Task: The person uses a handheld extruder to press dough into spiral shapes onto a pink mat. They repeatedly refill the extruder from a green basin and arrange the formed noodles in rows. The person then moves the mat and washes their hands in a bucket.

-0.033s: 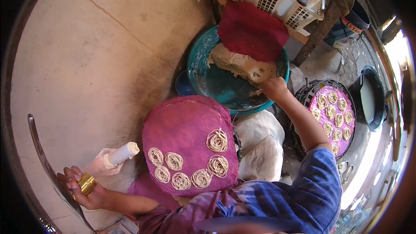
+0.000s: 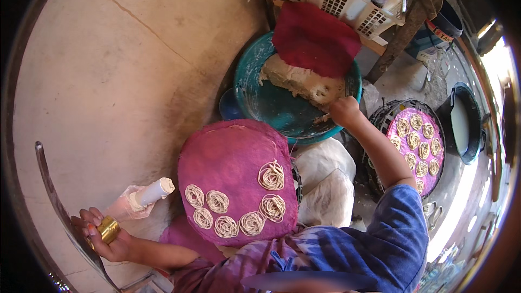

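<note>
My left hand [image 2: 106,239] is wrapped round a short gold-coloured metal cylinder [image 2: 108,230] at the lower left. Beyond it, a white tube [image 2: 154,193] with pale dough at its end lies partly in a clear plastic bag [image 2: 127,204]. My right hand [image 2: 345,110] is closed at the right side of a teal basin [image 2: 242,89], against the end of a big pale lump of dough [image 2: 304,84]. Its fingertips are hidden, with a bit of dough showing beside them. Before me lies a round pink cloth [image 2: 233,154] bearing several coiled dough nests [image 2: 252,223].
A dark red cloth [image 2: 317,38] partly covers the dough. To the right stand a woven basket [image 2: 374,125] with more nests on pink cloth and a dark tub [image 2: 455,125] of whitish liquid. A white crate [image 2: 344,2] is at the back. White sacks [image 2: 325,182] lie below the basin.
</note>
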`<move>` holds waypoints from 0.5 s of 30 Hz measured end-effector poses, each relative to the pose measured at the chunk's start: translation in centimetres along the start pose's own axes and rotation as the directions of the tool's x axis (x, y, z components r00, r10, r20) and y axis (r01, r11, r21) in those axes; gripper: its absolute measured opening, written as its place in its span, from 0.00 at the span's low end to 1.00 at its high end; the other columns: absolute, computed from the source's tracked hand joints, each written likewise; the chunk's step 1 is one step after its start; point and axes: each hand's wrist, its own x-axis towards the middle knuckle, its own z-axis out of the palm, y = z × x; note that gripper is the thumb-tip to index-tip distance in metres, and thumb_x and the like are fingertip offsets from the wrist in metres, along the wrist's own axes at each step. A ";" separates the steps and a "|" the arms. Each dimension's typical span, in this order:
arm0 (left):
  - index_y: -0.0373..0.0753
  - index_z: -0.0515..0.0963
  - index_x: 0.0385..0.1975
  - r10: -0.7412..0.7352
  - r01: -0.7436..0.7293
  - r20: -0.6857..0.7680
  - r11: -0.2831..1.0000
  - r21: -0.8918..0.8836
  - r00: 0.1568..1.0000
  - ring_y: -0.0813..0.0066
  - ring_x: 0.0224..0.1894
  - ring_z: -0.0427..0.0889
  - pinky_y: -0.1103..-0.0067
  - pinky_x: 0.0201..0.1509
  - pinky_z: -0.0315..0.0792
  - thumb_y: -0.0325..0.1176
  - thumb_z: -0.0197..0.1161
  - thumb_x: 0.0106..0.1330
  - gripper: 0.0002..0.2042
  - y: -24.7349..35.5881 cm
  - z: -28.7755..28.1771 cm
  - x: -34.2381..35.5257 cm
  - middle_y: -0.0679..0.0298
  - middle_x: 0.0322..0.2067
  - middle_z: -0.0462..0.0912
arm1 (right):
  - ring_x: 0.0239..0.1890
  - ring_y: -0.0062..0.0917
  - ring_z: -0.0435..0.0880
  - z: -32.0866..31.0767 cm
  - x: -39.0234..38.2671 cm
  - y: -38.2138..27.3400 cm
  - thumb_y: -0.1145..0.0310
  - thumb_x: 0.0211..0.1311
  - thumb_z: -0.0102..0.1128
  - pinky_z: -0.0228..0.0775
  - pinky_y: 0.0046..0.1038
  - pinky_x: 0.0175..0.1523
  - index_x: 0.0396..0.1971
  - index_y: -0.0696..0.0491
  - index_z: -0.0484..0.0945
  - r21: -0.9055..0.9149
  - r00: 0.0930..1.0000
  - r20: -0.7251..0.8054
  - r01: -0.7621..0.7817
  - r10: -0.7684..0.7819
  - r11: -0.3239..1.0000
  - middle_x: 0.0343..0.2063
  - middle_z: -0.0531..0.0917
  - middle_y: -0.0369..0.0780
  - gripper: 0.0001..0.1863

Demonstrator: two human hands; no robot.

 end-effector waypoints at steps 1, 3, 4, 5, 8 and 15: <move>0.40 0.69 0.31 0.012 -0.012 -0.014 1.000 0.014 1.000 0.74 0.33 0.59 0.76 0.37 0.54 0.23 0.51 0.56 0.05 0.0 0.2 -0.1 0.65 0.30 0.60 | 0.37 0.32 0.88 -0.5 -0.3 0.2 0.67 0.54 0.56 0.79 0.34 0.37 0.27 0.49 0.86 -0.015 0.998 -0.012 0.068 -0.068 0.998 0.29 0.87 0.40 0.09; 0.39 0.69 0.31 0.018 -0.017 -0.034 1.000 0.026 0.999 0.74 0.32 0.59 0.76 0.37 0.54 0.23 0.51 0.55 0.05 0.0 0.5 -0.2 0.65 0.30 0.60 | 0.37 0.32 0.88 -2.1 -1.0 0.6 0.67 0.54 0.56 0.79 0.34 0.37 0.28 0.49 0.86 -0.090 0.990 0.023 0.138 -0.137 0.986 0.29 0.87 0.40 0.09; 0.39 0.68 0.31 0.028 -0.025 -0.066 0.999 0.044 0.997 0.74 0.32 0.59 0.76 0.37 0.54 0.23 0.51 0.55 0.05 0.0 0.7 -0.3 0.65 0.30 0.60 | 0.34 0.31 0.88 -3.1 -1.4 1.0 0.66 0.53 0.57 0.78 0.34 0.35 0.27 0.47 0.86 -0.106 0.993 -0.017 0.118 -0.120 0.987 0.28 0.87 0.39 0.09; 0.39 0.68 0.31 0.036 -0.034 -0.060 0.998 0.044 0.998 0.74 0.32 0.59 0.76 0.37 0.54 0.23 0.51 0.55 0.05 0.1 0.7 -0.3 0.65 0.30 0.60 | 0.32 0.30 0.88 -4.1 -1.9 1.5 0.65 0.53 0.57 0.77 0.33 0.34 0.26 0.46 0.87 -0.132 0.994 -0.041 0.092 -0.098 0.987 0.27 0.87 0.37 0.09; 0.39 0.67 0.30 0.028 -0.027 -0.042 0.999 0.024 0.999 0.74 0.32 0.59 0.76 0.37 0.54 0.23 0.51 0.55 0.05 0.4 1.0 -0.1 0.65 0.30 0.60 | 0.35 0.29 0.88 -6.3 -2.6 3.9 0.64 0.54 0.57 0.78 0.31 0.36 0.31 0.45 0.87 -0.126 0.999 -0.002 -0.047 0.047 0.991 0.32 0.88 0.37 0.10; 0.42 0.65 0.29 -0.152 0.139 -0.011 0.929 -0.342 0.988 0.75 0.31 0.62 0.77 0.36 0.57 0.24 0.54 0.53 0.07 -0.6 3.1 -0.1 0.67 0.30 0.61 | 0.38 0.33 0.88 -3.4 3.1 4.8 0.67 0.57 0.55 0.79 0.36 0.35 0.42 0.49 0.82 -0.087 0.962 0.028 -0.269 0.272 0.959 0.35 0.87 0.39 0.14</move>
